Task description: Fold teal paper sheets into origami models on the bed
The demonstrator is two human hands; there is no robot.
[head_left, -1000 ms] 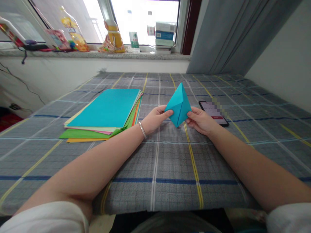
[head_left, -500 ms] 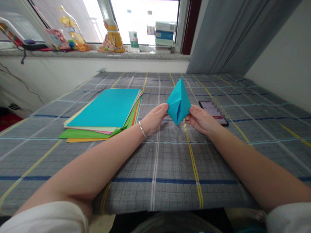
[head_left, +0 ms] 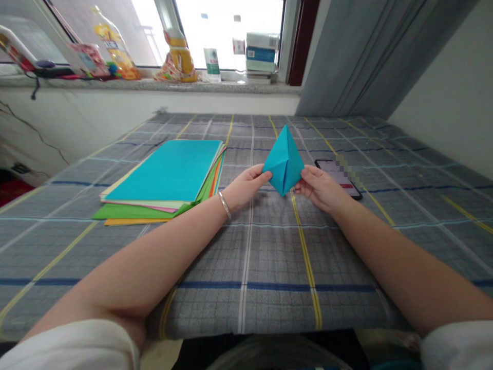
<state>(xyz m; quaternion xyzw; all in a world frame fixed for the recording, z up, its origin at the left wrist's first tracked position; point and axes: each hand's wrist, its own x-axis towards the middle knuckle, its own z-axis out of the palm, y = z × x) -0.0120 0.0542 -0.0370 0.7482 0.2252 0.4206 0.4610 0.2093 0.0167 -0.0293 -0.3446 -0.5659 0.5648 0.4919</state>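
A folded piece of blue paper [head_left: 285, 156], kite-shaped with its long point upward, is held up above the checked cloth. Its centre crease runs down the middle, and a dark slit shows in the lower half. At its left corner, my left hand [head_left: 246, 186] pinches the paper, thumb in front; a silver bangle circles that wrist. My right hand [head_left: 321, 189] grips the opposite corner between thumb and fingers. Some fingertips of both hands are hidden behind the paper or curled under.
Left of my hands lies a stack of coloured paper [head_left: 165, 172], blue on top. A phone [head_left: 339, 177] rests just beyond my right hand. The grey checked cloth [head_left: 277, 246] covers the table. Bottles [head_left: 115, 46] and stacked boxes [head_left: 262, 54] stand on the windowsill.
My left thumb has shifted right, farther over the front of the folded paper. The paper's left flap now lies flatter, and its slit looks narrower. My right hand stays nearly still.
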